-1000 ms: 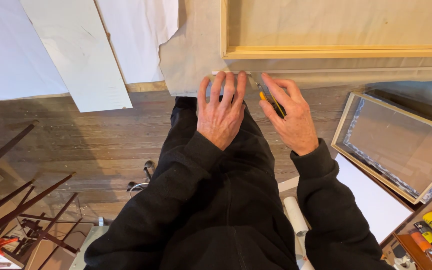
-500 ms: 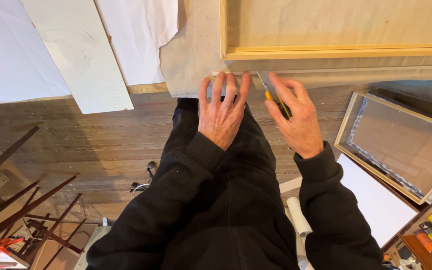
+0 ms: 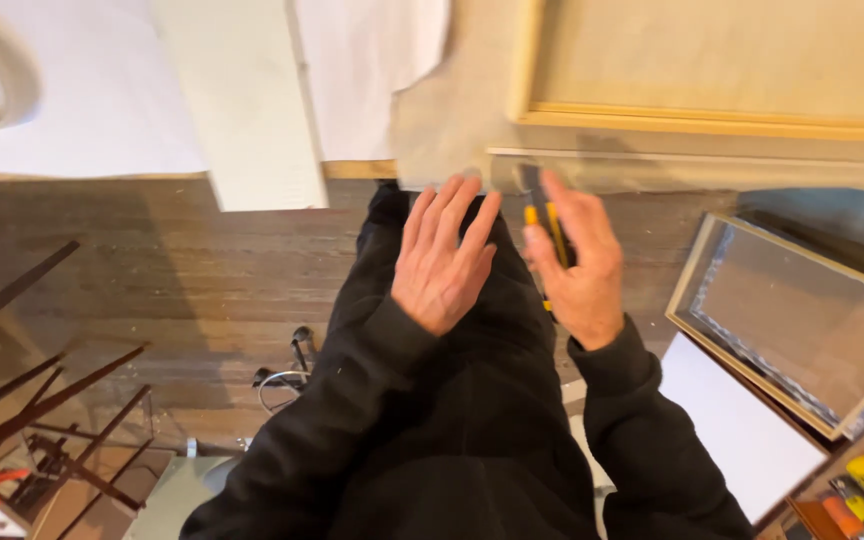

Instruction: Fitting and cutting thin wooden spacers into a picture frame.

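Yellow-and-black utility knife (image 3: 542, 225), light and rigid, sits closed in the right hand (image 3: 577, 265), best held along its handle, blade toward limp beige canvas (image 3: 452, 130) on the tabletop (image 3: 357, 169). Left hand (image 3: 444, 255) lies flat and open, fingertips reaching the cloth edge beside a wooden stretcher frame (image 3: 712, 122).

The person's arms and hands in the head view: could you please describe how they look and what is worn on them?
Both arms are covered by long black sleeves of a soft, sweatshirt-like fabric, ending in ribbed cuffs at the wrists. The left hand and the right hand are bare: no gloves show, and no ring or watch can be made out, though the picture is somewhat blurred. The sleeves are plain, with no visible markings.
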